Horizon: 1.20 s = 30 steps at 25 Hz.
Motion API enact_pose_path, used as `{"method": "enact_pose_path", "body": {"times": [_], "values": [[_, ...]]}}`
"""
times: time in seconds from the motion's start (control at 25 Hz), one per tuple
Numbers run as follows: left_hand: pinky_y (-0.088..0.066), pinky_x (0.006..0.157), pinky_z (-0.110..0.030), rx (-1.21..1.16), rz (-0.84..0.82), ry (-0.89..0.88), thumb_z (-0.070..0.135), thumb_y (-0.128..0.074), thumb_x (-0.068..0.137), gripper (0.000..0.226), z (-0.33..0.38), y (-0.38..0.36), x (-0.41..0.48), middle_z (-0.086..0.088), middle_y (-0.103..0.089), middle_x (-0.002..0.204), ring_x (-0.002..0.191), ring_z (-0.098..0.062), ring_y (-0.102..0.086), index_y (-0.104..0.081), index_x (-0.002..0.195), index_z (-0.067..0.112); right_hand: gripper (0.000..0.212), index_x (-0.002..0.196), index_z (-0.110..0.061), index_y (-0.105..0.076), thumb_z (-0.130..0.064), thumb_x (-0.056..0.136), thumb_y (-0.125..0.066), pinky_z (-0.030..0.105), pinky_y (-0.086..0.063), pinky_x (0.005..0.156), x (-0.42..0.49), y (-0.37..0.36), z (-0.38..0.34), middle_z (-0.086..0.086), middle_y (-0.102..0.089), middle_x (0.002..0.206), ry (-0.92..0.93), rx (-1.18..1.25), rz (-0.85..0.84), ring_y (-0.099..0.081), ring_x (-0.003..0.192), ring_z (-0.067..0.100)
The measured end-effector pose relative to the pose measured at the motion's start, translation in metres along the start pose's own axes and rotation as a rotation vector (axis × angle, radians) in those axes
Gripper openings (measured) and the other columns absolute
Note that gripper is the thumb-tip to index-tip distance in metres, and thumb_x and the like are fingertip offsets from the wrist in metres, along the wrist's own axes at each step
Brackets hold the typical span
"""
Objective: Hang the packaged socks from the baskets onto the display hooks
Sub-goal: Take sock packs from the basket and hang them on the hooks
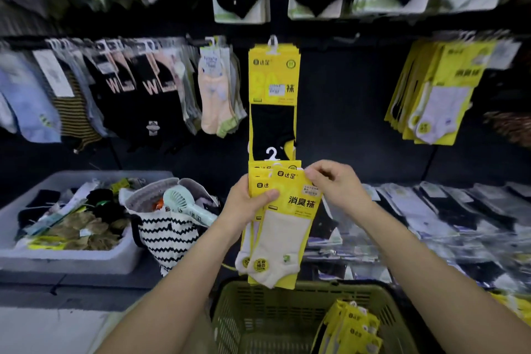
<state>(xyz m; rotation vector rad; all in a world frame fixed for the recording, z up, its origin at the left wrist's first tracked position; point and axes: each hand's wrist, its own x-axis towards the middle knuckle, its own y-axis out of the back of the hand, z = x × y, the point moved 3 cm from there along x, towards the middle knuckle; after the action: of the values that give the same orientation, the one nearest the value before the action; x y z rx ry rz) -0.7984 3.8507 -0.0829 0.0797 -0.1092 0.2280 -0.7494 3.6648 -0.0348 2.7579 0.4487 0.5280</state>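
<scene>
My left hand [249, 204] grips a small stack of yellow sock packs [283, 227], thumb across the front pack, which shows a cream sock. My right hand [334, 184] pinches the top right corner of that front pack. Directly above hangs a yellow pack with black socks [273, 100] on a display hook [272, 42]. Below, a green basket [258, 316] holds more yellow sock packs [353, 327] leaning in its right corner.
A white tray [86, 260] of loose socks and a zigzag-patterned bag [166, 236] with a hand fan [184, 201] stand at left. Hooked sock packs fill the wall; yellow packs [436, 95] hang at right. Bagged socks [431, 218] lie on the right shelf.
</scene>
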Motion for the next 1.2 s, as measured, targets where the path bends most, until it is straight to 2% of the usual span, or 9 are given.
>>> {"method": "enact_pose_path", "body": {"times": [0.12, 0.24, 0.44, 0.52, 0.64, 0.8, 0.92, 1.08, 1.2], "values": [[-0.05, 0.058, -0.012, 0.008, -0.013, -0.071, 0.01, -0.074, 0.076, 0.03, 0.028, 0.003, 0.015, 0.01, -0.069, 0.087, 0.073, 0.003, -0.068, -0.057, 0.093, 0.028, 0.008, 0.084, -0.013, -0.069, -0.011, 0.088, -0.062, 0.01, -0.048, 0.062, 0.022, 0.013, -0.033, -0.005, -0.066, 0.079, 0.043, -0.054, -0.084, -0.059, 0.071, 0.005], [-0.052, 0.061, -0.015, -0.025, -0.028, -0.119, 0.011, -0.075, 0.076, 0.03, 0.052, 0.004, 0.029, 0.006, -0.07, 0.092, 0.078, -0.002, -0.069, -0.057, 0.096, 0.026, 0.009, 0.082, -0.016, -0.067, -0.014, 0.088, -0.062, 0.013, -0.05, 0.061, 0.042, 0.023, -0.059, -0.004, -0.066, 0.079, 0.053, -0.089, -0.043, -0.061, 0.072, 0.007], [-0.053, 0.087, -0.044, -0.146, -0.118, -0.16, 0.029, -0.071, 0.071, 0.045, 0.08, 0.007, 0.047, -0.007, -0.069, 0.111, 0.101, -0.025, -0.067, -0.056, 0.112, 0.017, 0.014, 0.077, -0.019, -0.066, -0.016, 0.089, -0.06, 0.028, -0.051, 0.069, 0.077, 0.029, -0.089, -0.004, -0.068, 0.075, 0.095, -0.117, 0.118, -0.063, 0.072, 0.011], [-0.05, 0.092, -0.049, -0.176, -0.151, -0.172, 0.027, -0.067, 0.074, 0.048, 0.088, 0.01, 0.056, -0.013, -0.066, 0.116, 0.106, -0.032, -0.064, -0.054, 0.118, 0.012, 0.014, 0.077, -0.021, -0.065, -0.017, 0.089, -0.059, 0.025, -0.05, 0.066, 0.09, 0.03, -0.1, -0.007, -0.067, 0.071, 0.138, -0.196, 0.118, -0.064, 0.072, 0.007], [-0.052, 0.09, -0.044, -0.17, -0.151, -0.222, 0.027, -0.063, 0.078, 0.039, 0.107, 0.019, 0.067, -0.01, -0.067, 0.115, 0.104, -0.028, -0.065, -0.057, 0.115, 0.017, 0.015, 0.076, -0.025, -0.063, -0.02, 0.09, -0.058, 0.015, -0.043, 0.059, 0.109, 0.031, -0.114, -0.014, -0.064, 0.069, 0.183, -0.294, 0.128, -0.062, 0.072, -0.001], [-0.055, 0.086, -0.038, -0.219, -0.088, -0.263, 0.013, -0.053, 0.091, 0.021, 0.126, 0.042, 0.081, -0.006, -0.069, 0.111, 0.1, -0.022, -0.067, -0.061, 0.106, 0.026, 0.012, 0.08, -0.02, -0.066, -0.021, 0.09, -0.059, 0.016, -0.041, 0.06, 0.136, 0.034, -0.131, -0.014, -0.064, 0.072, 0.211, -0.301, 0.213, -0.06, 0.073, 0.0], [-0.057, 0.081, -0.038, -0.219, -0.036, -0.259, 0.011, -0.052, 0.092, 0.019, 0.129, 0.061, 0.089, -0.009, -0.07, 0.108, 0.096, -0.025, -0.068, -0.061, 0.108, 0.019, 0.01, 0.085, -0.017, -0.069, -0.021, 0.089, -0.06, 0.018, -0.044, 0.065, 0.153, 0.033, -0.142, -0.013, -0.064, 0.073, 0.216, -0.267, 0.249, -0.06, 0.075, 0.003], [-0.056, 0.06, -0.024, -0.216, 0.037, -0.226, 0.014, -0.057, 0.09, 0.012, 0.121, 0.083, 0.092, -0.003, -0.075, 0.091, 0.081, -0.018, -0.072, -0.061, 0.101, 0.015, 0.01, 0.08, -0.018, -0.069, -0.02, 0.086, -0.062, 0.027, -0.05, 0.072, 0.17, 0.022, -0.154, -0.009, -0.066, 0.073, 0.224, -0.301, 0.226, -0.064, 0.078, 0.011], [-0.058, 0.062, -0.029, -0.222, 0.092, -0.179, 0.018, -0.06, 0.088, 0.018, 0.109, 0.101, 0.09, -0.01, -0.073, 0.097, 0.085, -0.024, -0.071, -0.062, 0.104, 0.011, 0.012, 0.076, -0.02, -0.07, -0.02, 0.086, -0.063, 0.025, -0.049, 0.072, 0.175, 0.014, -0.154, -0.01, -0.066, 0.073, 0.244, -0.372, 0.22, -0.063, 0.078, 0.01]]}}
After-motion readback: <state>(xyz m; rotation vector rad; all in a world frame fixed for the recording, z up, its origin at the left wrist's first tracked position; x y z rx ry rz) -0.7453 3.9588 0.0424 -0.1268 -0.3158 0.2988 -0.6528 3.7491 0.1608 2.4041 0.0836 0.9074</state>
